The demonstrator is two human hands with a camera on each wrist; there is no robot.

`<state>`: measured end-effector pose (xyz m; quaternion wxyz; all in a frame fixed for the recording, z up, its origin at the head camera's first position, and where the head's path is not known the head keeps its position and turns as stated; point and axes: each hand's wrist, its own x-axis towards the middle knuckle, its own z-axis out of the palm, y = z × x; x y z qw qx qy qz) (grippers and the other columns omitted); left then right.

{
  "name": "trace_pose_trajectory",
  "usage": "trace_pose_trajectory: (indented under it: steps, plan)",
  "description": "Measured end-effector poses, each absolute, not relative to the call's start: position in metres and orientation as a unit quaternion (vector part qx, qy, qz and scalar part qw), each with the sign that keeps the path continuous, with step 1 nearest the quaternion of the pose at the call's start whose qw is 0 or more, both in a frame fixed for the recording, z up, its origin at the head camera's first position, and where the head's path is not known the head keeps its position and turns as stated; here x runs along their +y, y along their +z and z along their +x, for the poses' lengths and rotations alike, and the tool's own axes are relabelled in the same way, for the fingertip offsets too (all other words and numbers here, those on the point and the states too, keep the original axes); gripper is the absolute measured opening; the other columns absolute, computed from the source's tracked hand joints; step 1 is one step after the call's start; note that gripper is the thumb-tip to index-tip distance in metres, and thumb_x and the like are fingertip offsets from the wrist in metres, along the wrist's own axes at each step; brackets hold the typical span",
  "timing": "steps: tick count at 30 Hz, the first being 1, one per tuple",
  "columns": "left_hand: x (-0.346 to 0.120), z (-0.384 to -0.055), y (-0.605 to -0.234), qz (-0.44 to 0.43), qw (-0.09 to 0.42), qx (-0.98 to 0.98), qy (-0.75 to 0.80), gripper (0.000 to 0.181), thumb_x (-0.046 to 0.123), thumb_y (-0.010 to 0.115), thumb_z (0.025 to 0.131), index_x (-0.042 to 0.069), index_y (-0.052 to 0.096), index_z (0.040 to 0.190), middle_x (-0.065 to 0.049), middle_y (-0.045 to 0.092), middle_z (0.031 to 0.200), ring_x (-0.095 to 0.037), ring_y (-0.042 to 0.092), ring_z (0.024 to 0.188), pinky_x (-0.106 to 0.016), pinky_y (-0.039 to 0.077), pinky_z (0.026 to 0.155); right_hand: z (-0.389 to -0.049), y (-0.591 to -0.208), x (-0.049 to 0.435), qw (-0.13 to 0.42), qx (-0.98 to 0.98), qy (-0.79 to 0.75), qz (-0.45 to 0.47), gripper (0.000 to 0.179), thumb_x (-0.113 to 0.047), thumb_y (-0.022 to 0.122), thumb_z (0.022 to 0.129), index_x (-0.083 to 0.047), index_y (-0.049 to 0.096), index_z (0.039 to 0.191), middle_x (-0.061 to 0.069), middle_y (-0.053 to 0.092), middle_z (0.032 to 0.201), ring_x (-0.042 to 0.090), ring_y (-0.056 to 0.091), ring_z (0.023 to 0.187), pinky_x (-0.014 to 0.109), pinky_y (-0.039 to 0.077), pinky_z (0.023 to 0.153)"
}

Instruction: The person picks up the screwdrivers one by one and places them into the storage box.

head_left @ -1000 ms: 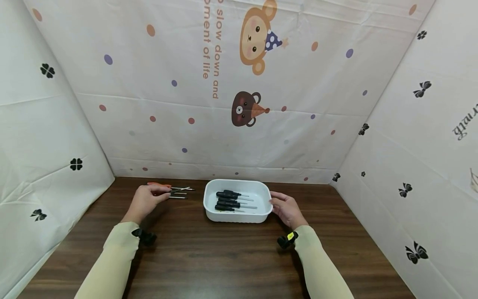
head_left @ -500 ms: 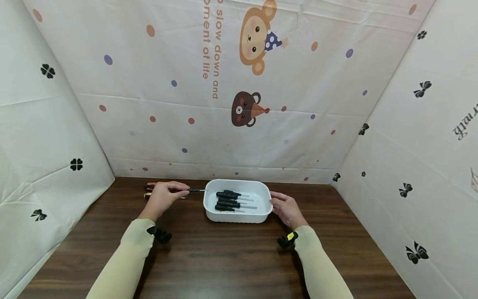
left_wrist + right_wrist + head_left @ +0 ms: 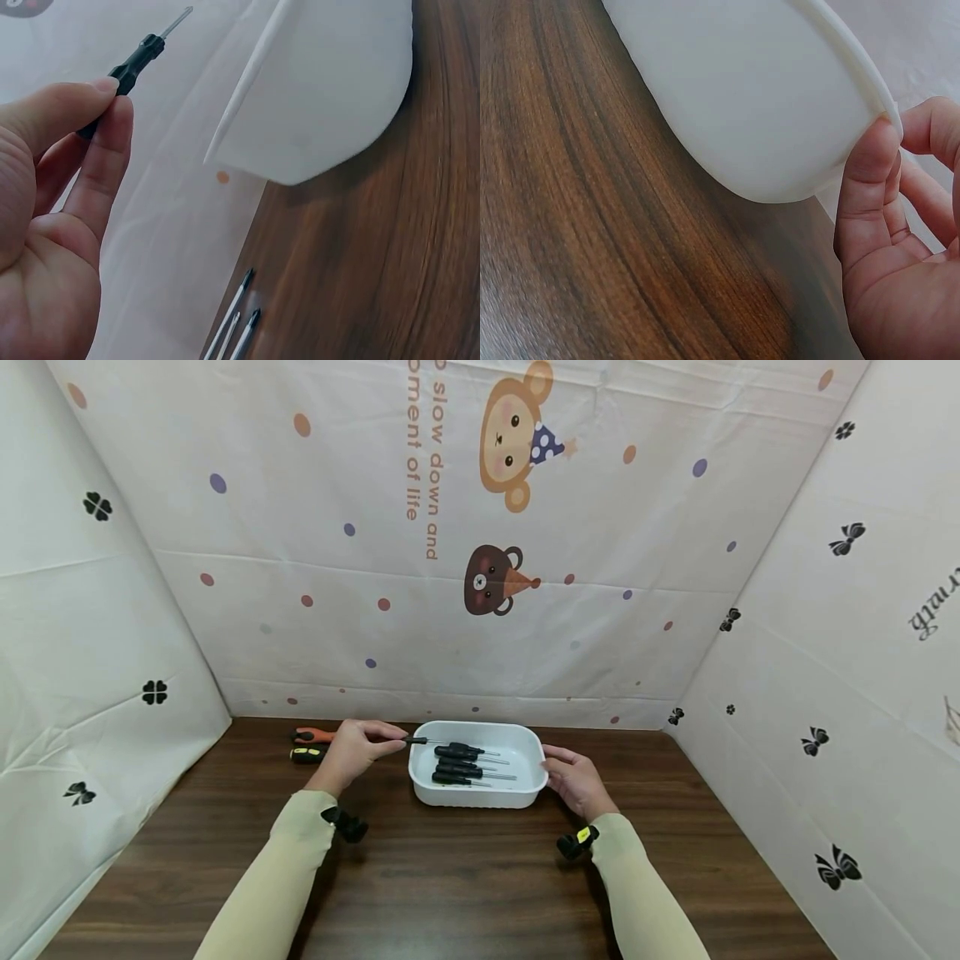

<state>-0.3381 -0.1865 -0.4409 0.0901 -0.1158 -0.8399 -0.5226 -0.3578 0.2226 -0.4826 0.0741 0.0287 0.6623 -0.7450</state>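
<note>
While the left hand [image 3: 356, 757], left of centre in the head view, keeps its grip nearly closed, thumb and fingertips pinching a dark-handled screwdriver [image 3: 142, 58] by the white tray's [image 3: 472, 796] upper-left rim, the right hand [image 3: 576, 781] pinches the tray's right rim. Black screwdrivers [image 3: 460, 769] lie inside, mid-frame; an orange-handled tool [image 3: 313, 737] lies on the desk [image 3: 450, 877] at left.

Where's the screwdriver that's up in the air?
In the head view, the raised screwdriver is pinched by the left hand at the left end of the white tub, just left of the black screwdrivers inside.
</note>
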Motion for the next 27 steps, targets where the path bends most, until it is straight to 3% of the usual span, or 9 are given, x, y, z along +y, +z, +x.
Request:
trace_pose_trajectory:
  steps: [8, 15, 27]
  plan:
    - [-0.168, -0.342, -0.441, -0.137, 0.069, -0.839, -0.523, 0.011, 0.021, 0.086, 0.084, 0.019, 0.085, 0.095, -0.002, 0.079, 0.108, -0.022, 0.071, 0.108, -0.029, 0.059, 0.083, -0.358, -0.483, 0.222, 0.074, 0.662, -0.746, 0.028, 0.051, 0.002, 0.066, 0.094, 0.007, 0.053, 0.143, 0.018, 0.071, 0.125, 0.012, 0.072, 0.085, 0.025, 0.061, 0.074]
    - [-0.146, -0.346, -0.445, -0.159, 0.033, -0.849, -0.502, 0.013, 0.016, 0.083, 0.087, 0.009, 0.084, 0.098, -0.001, 0.078, 0.107, -0.018, 0.07, 0.101, -0.032, 0.06, 0.082, -0.357, -0.482, 0.222, 0.074, 0.662, -0.745, 0.032, 0.05, 0.002, 0.065, 0.095, 0.006, 0.054, 0.144, 0.019, 0.071, 0.127, 0.011, 0.071, 0.083, 0.024, 0.06, 0.072]
    - [-0.12, -0.354, -0.449, -0.184, 0.014, -0.855, -0.484, 0.007, 0.017, 0.085, 0.085, 0.011, 0.084, 0.09, -0.002, 0.079, 0.102, -0.014, 0.072, 0.093, -0.032, 0.06, 0.079, -0.357, -0.483, 0.223, 0.074, 0.661, -0.746, 0.027, 0.05, 0.003, 0.065, 0.095, 0.006, 0.054, 0.144, 0.02, 0.07, 0.128, 0.012, 0.072, 0.087, 0.024, 0.06, 0.073]
